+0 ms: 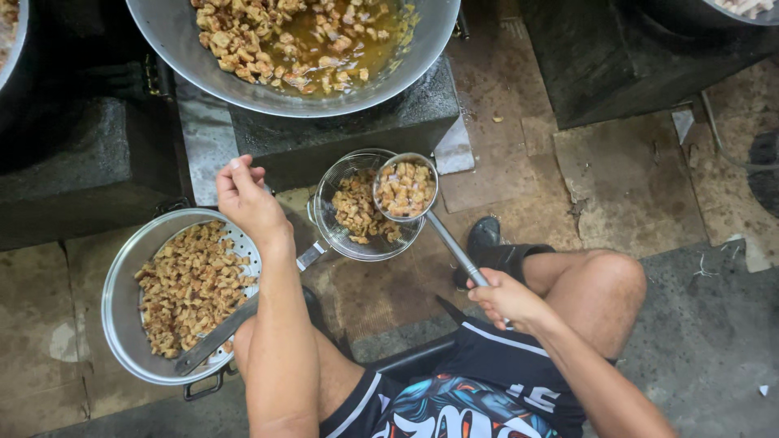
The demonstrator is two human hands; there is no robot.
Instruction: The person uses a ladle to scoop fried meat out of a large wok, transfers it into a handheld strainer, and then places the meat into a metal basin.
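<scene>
Head cam looks straight down at someone sitting low by a big wok (243, 77) full of fried pieces in oil. Right hand (507, 298) is wrapped tight around the long handle of a small ladle (405, 188), and the ladle bowl is loaded with golden fried bits, held right over a wire strainer (365, 235) that already has a pile in it. Left hand (247, 199) is up by the strainer's handle; fingers are curled in, but from this angle I can't tell for sure if they're actually gripping it or just pinched near it.

Down to the left there's a perforated metal colander pan (122, 300) with a good heap of drained pieces and a flat spatula (215, 337) lying across it.

Looks to me like the scoop-and-drain stage: bits out of the oil, into the strainer. I'd say the next move needs a slow tilt of the ladle wrist so nothing spills past the strainer rim, with the left hand keeping that strainer steady and level.
</scene>
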